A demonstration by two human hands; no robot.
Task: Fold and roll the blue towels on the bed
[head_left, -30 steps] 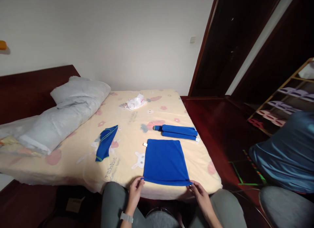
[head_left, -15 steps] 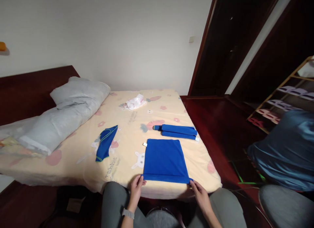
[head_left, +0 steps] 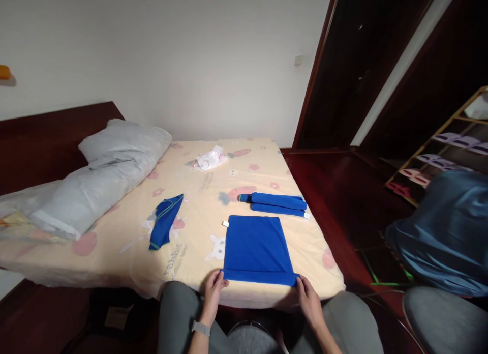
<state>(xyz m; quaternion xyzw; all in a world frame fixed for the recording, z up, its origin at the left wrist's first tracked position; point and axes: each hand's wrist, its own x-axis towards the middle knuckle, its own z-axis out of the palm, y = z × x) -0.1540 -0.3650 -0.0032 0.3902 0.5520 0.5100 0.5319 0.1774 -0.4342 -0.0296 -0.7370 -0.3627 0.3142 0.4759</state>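
Observation:
A blue cloth (head_left: 254, 244) with a white tag at its far left corner lies flat near the front edge of the bed. Its near edge is turned over into a narrow strip. My left hand (head_left: 214, 287) pinches the near left corner of the strip, and my right hand (head_left: 308, 295) pinches the near right corner. Just beyond lies a folded blue cloth bundle (head_left: 278, 203) with a white tag and a green-trimmed end sticking out on the left. Farther left is a blue piece with green edging (head_left: 166, 222), lying loosely folded.
A patterned sheet (head_left: 206, 216) covers the bed. A crumpled white plastic bag (head_left: 211, 158) lies toward the wall, and a grey quilt (head_left: 110, 176) is heaped at left. On the right stand a shoe rack (head_left: 438, 140), a dark blue draped item (head_left: 442, 232) and a grey stool (head_left: 446, 318).
Both hands keep hold of the cloth's near corners. My right hand's grip has shifted slightly, and the turned strip looks a little wider and flatter at its right end.

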